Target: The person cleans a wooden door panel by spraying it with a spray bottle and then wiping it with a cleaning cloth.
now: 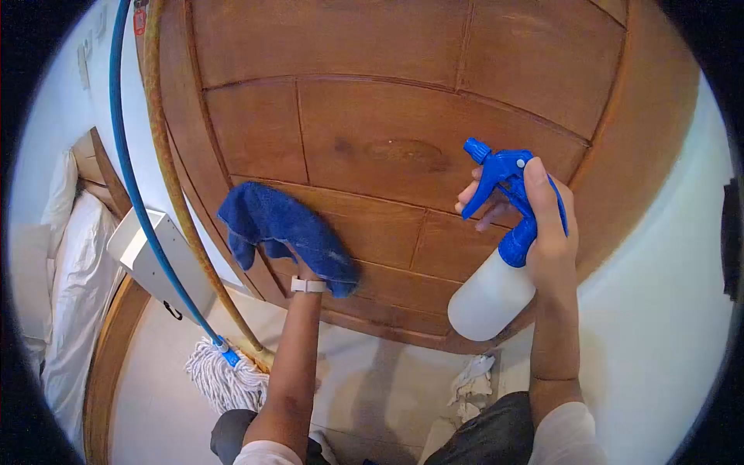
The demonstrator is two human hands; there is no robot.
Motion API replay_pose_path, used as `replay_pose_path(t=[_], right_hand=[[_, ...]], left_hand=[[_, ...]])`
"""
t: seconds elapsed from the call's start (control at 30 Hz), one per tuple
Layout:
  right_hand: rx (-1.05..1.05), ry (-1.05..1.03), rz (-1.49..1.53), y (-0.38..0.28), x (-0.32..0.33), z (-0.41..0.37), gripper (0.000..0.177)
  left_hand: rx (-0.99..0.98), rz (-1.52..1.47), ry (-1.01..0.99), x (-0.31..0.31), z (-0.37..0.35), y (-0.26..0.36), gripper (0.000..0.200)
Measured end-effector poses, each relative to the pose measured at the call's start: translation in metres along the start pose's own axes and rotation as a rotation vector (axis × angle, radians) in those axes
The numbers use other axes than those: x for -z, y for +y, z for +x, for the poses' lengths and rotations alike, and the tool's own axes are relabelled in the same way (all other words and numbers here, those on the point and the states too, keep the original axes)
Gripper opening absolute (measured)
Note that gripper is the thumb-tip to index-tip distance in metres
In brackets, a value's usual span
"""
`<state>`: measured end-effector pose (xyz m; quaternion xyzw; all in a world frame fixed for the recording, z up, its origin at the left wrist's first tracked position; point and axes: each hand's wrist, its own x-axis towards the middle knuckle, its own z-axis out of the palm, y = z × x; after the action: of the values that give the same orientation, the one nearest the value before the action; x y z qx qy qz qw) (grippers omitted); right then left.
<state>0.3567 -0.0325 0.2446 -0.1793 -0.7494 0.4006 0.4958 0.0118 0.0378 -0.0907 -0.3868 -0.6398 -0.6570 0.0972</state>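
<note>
A white spray bottle (pixel 491 298) with a blue trigger head is in my right hand (pixel 547 209), whose fingers wrap round its neck and trigger; the nozzle points up and left toward the brown wooden door (pixel 372 116). My left hand (pixel 301 267) is mostly covered by a blue cloth (pixel 287 221), which it holds against the lower left part of the door panels. A light band is round my left wrist.
A mop (pixel 225 376) with a blue pole and a second, brown pole lean at the left. Beside them are a white box-like unit (pixel 159 252) and a bed with white bedding (pixel 81 256). Crumpled pale material (pixel 472 378) lies on the floor below the door.
</note>
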Motion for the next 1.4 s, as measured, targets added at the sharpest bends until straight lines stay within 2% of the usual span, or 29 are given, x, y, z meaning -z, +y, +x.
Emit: replay_pose_path(t=[0.27, 0.4, 0.5, 0.6, 0.67, 0.77, 0.87, 0.93, 1.03, 1.1, 1.17, 1.33, 1.4], right_hand=[[0.020, 0.017, 0.012, -0.003, 0.000, 0.002, 0.056], [0.030, 0.037, 0.011, -0.006, -0.006, 0.003, 0.056], [0.033, 0.030, 0.006, -0.004, -0.011, 0.003, 0.056], [0.023, 0.028, -0.001, -0.002, -0.015, 0.004, 0.056], [0.038, 0.016, 0.007, 0.001, -0.016, 0.004, 0.056], [0.041, -0.003, 0.016, 0.005, -0.019, 0.006, 0.056], [0.038, 0.008, 0.002, 0.003, -0.022, 0.005, 0.055], [0.037, 0.016, -0.009, 0.001, -0.024, 0.004, 0.055], [0.034, 0.010, -0.009, -0.001, -0.023, 0.004, 0.055], [0.041, 0.003, 0.009, 0.000, -0.022, 0.005, 0.055], [0.041, 0.010, 0.009, -0.001, -0.021, 0.004, 0.055], [0.022, 0.021, -0.011, 0.001, -0.011, 0.004, 0.054], [0.016, 0.024, -0.022, 0.002, -0.006, 0.004, 0.054]], left_hand=[[-0.164, 0.016, -0.350, -0.025, -0.062, 0.047, 0.069], [-0.358, 0.025, -0.512, -0.031, -0.081, 0.101, 0.069], [-0.478, 0.066, -0.623, -0.031, -0.087, 0.118, 0.069], [-0.411, -0.063, -0.713, -0.022, -0.086, 0.112, 0.070], [-0.338, -0.206, -0.742, 0.003, -0.067, 0.131, 0.071], [-0.501, -0.052, -0.588, 0.003, -0.057, 0.089, 0.081], [-0.602, 0.205, -0.594, 0.020, -0.025, 0.066, 0.082], [-0.538, 0.117, -0.497, 0.046, -0.009, 0.092, 0.086], [-0.600, 0.097, -0.243, 0.054, 0.009, 0.086, 0.088], [-0.698, 0.349, -0.125, 0.050, 0.019, 0.046, 0.088], [-0.785, 0.837, -0.097, 0.047, 0.031, -0.003, 0.088], [-0.259, 0.307, 0.107, 0.046, 0.051, -0.038, 0.087], [-0.120, 0.167, 0.138, 0.040, 0.052, -0.040, 0.087]])
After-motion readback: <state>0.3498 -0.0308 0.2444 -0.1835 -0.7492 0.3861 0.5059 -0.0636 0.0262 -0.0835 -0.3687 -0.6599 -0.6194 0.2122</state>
